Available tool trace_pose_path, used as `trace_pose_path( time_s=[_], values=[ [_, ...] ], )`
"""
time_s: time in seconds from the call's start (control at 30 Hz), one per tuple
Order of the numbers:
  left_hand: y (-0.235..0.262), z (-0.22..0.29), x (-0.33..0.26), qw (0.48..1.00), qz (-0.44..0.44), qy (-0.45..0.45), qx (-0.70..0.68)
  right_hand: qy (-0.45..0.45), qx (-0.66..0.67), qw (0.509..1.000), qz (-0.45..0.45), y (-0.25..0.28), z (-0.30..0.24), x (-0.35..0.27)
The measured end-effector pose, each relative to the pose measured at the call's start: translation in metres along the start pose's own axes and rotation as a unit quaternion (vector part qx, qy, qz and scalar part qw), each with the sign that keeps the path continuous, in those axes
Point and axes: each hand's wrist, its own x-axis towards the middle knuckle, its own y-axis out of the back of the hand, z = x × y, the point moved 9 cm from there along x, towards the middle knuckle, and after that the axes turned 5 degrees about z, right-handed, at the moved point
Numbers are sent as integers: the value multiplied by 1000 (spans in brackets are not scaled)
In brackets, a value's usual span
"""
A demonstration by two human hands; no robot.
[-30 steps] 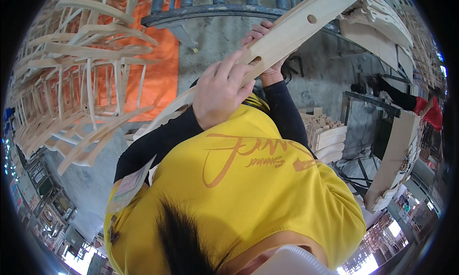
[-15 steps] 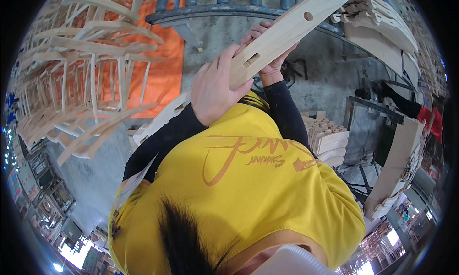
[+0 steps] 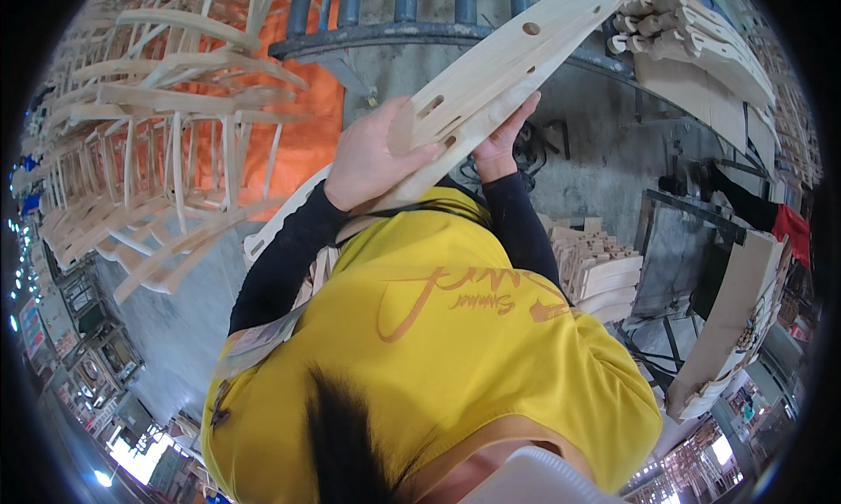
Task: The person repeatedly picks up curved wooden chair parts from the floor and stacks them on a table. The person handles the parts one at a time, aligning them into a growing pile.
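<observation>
A long pale wooden furniture rail [image 3: 486, 70] slants from my waist up to the far right. Slots and a round hole pierce its broad face, and a narrower side with small slots also shows. My left hand [image 3: 372, 158] is closed round the rail's nearer part, thumb along the slotted side and fingers partly hidden behind the wood. My right hand [image 3: 508, 140] supports the rail from the right and below. Its fingertips show past the edge; the rest of the grip is behind the rail.
A blue-grey metal roller rack [image 3: 385, 38] stands ahead. Wooden chair frames [image 3: 175, 92] are piled at left on an orange sheet [image 3: 320, 136]. Curved wooden parts are stacked far right [image 3: 701, 44] and beside my right arm [image 3: 604, 263]. Another person's red sleeve [image 3: 791, 232] shows at right.
The rail has rolled, bringing its narrow slotted side into view. My left hand has shifted slightly left and nearer; my right hand's fingers have moved from the far edge to the near side.
</observation>
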Motion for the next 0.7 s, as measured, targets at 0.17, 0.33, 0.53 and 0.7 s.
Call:
trace_pose_path(
  time_s=[0.17,0.33,0.53,0.7],
  values=[
    [25,-20,71,999,-9,-33,3,-86,203,966,-134,-20,-8,36],
    [57,-46,169,987,25,-91,129,-64,237,954,-174,-47,-42,73],
    [64,-103,296,968,-3,-125,217,32,196,963,-181,-76,-87,112],
    [29,-157,385,958,-61,-137,246,93,159,974,-129,-82,-114,124]
  ],
)
